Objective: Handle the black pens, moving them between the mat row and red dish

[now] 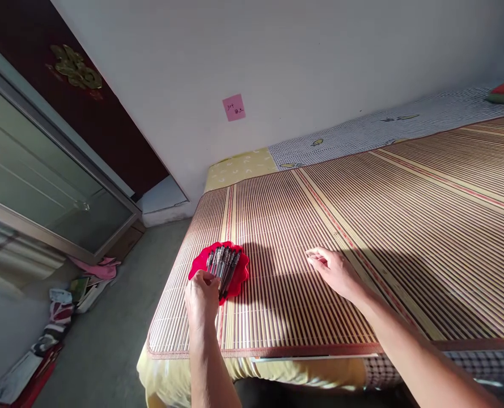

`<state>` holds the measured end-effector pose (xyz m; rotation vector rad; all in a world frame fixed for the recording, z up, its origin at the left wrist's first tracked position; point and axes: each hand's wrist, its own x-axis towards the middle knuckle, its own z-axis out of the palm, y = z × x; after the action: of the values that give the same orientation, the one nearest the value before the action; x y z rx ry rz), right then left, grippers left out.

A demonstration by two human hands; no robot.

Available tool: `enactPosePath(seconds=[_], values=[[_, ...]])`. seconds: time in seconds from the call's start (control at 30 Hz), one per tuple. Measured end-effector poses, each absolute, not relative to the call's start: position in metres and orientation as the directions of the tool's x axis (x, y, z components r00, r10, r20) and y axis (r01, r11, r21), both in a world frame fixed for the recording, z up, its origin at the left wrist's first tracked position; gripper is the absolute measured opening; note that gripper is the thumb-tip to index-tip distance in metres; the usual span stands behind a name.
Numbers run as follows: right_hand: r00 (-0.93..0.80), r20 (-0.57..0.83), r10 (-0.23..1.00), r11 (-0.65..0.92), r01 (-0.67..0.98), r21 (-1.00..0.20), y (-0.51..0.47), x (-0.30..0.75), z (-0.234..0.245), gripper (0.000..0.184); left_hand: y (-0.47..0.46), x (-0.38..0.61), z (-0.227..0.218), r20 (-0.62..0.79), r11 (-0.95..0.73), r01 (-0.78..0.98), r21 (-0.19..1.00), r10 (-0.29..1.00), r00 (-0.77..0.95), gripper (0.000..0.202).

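Observation:
A red scalloped dish [198, 262] sits on the slatted bed mat, and a bundle of several dark pens [230, 263] lies slanted across it. My left hand [202, 294] is at the dish's near left edge, its thumb and fingers closed on the lower end of a pen at the bundle's left side. The hand hides part of the dish and the ends of some pens. Farther right, my right hand [330, 269] hovers low over or rests on the mat. Its thumb and fingers are drawn together, with nothing visible in them.
The striped mat [277, 226] covers a bed against the white wall, where a pink note [233, 107] is stuck. A thin white strip [294, 358] lies along the near mat edge. A glass-paned door [43, 158] and clutter on the floor [51, 323] are at left.

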<state>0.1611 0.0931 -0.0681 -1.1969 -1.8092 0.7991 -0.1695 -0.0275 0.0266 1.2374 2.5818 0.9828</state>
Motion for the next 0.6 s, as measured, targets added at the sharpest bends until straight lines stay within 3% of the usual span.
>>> enactPosePath(seconds=[0.6], values=[[-0.244, 0.25, 0.937, 0.336, 0.433, -0.836, 0.093, 0.163, -0.065, 0.03, -0.024, -0.158, 0.031, 0.252, 0.447, 0.704, 0.553, 0.716, -0.652, 0.018]])
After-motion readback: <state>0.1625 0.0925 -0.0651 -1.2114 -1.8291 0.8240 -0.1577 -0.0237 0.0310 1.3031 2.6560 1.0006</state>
